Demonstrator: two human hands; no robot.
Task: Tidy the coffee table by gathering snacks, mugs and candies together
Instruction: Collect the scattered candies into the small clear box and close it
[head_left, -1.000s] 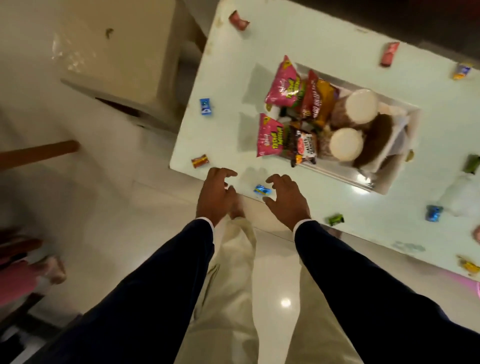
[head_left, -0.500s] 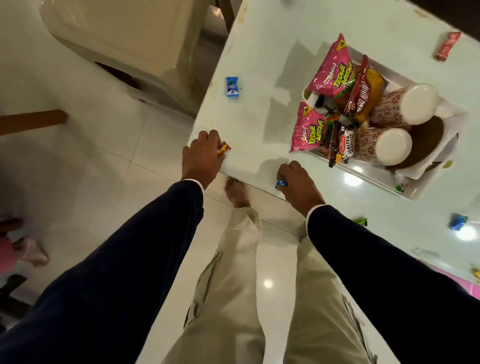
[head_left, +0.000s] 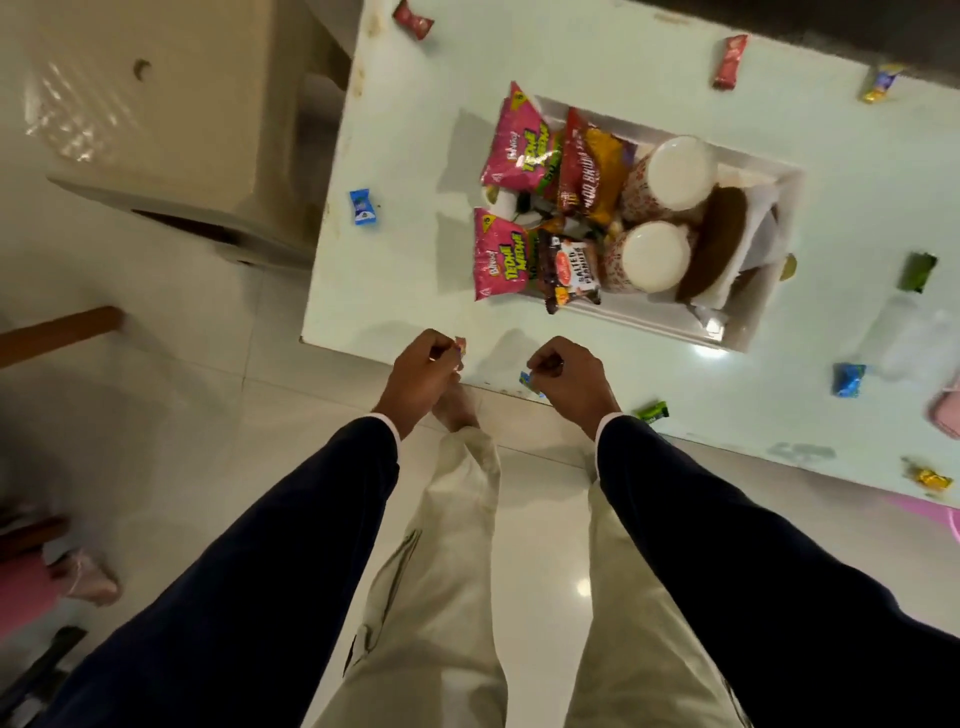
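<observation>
My sleeves (head_left: 291, 545) were dark navy with a thin white cuff at each wrist, and my trousers (head_left: 441, 597) were pale beige. The table (head_left: 415, 291) was a pale mint white, and the tray (head_left: 737, 332) on it was white. Two snack packets (head_left: 514, 140) in it were bright pink with yellow-green lettering; another packet (head_left: 587, 171) was red and yellow. The two mugs (head_left: 654, 254) were white with a small red floral pattern. Scattered sweets came in blue (head_left: 362, 206), red (head_left: 729, 61), green (head_left: 650, 412) and gold (head_left: 930, 478) wrappers. The sweet at my left hand (head_left: 423, 371) looked reddish, the one at my right hand (head_left: 571, 379) blue. The floor (head_left: 171, 405) was glossy off-white tile
</observation>
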